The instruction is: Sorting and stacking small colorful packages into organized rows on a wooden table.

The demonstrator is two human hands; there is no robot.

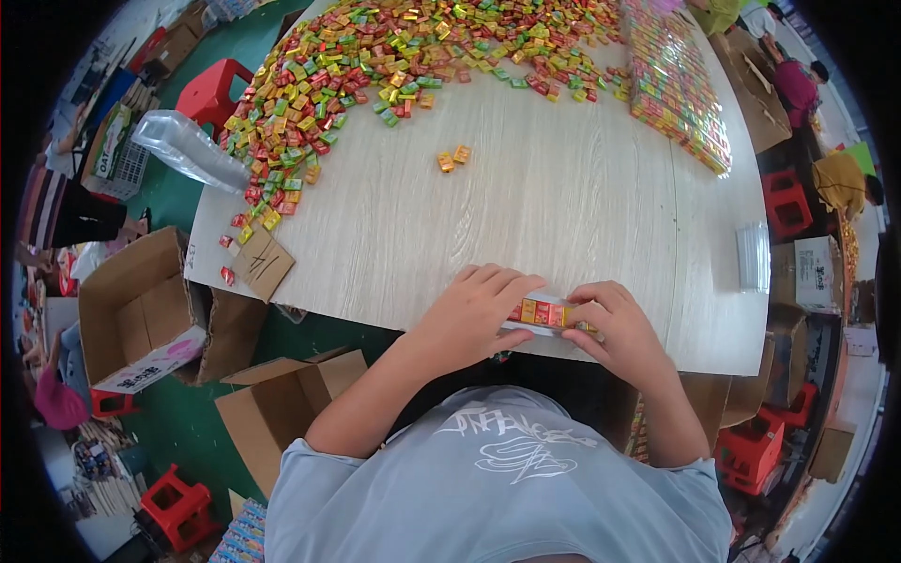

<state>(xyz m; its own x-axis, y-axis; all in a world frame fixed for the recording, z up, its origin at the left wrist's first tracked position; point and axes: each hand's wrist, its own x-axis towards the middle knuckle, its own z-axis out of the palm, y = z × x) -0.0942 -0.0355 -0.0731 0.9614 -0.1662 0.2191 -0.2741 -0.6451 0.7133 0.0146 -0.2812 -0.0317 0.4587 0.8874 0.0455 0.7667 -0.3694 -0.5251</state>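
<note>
Close to the table's front edge, my left hand point(477, 314) grips one end of a narrow clear plastic tray point(549, 299). Inside it lies a row of small wrapped candies point(539, 313), red, orange and yellow. At the other end my right hand point(615, 328) has its thumb and fingers closed around the candies and the tray. Both palms hide part of the row. Farther out, two loose orange candies point(446, 162) lie on the pale wooden table point(563, 197). A large heap of green, red and yellow candies point(375, 56) spreads along the far side.
Packed candy rows under clear film point(676, 84) lie at the far right. Clear plastic trays are stacked at the right edge point(754, 258) and left edge point(192, 150). A cardboard piece point(263, 265) rests on the left corner. Open cartons point(141, 310) and red stools point(176, 507) stand around; other people work nearby.
</note>
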